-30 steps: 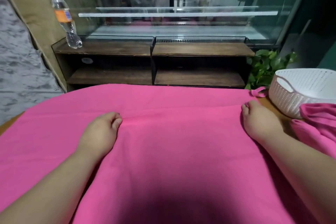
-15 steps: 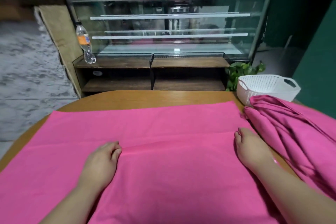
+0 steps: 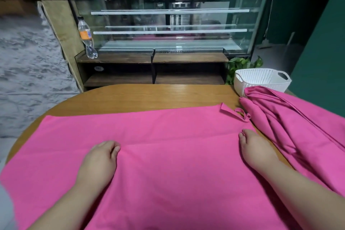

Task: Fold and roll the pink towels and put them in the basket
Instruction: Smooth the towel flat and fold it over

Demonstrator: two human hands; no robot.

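A large pink towel (image 3: 168, 132) lies spread flat over the round wooden table (image 3: 141, 97). My left hand (image 3: 99, 160) sits near its middle, with curled fingertips pinching the cloth at a faint ridge. My right hand (image 3: 256, 150) grips the same ridge near the towel's right edge. The towel's far right corner (image 3: 226, 108) is flipped over, with a small loop beside it. A second pink towel (image 3: 298, 123) lies crumpled at the right. The white perforated basket (image 3: 261, 78) stands behind it at the table's far right, its inside hidden from here.
Beyond the table stands a dark wooden shelf unit (image 3: 153, 58) under a glass display case (image 3: 168, 20). A plastic bottle (image 3: 86, 40) with an orange label stands on the shelf's left end. A green plant (image 3: 240, 65) grows behind the basket.
The view has pulled back and up, and bare table now shows beyond the towel's far edge. Both hands have kept their hold on the cloth, and the crumpled towel and basket show more fully.
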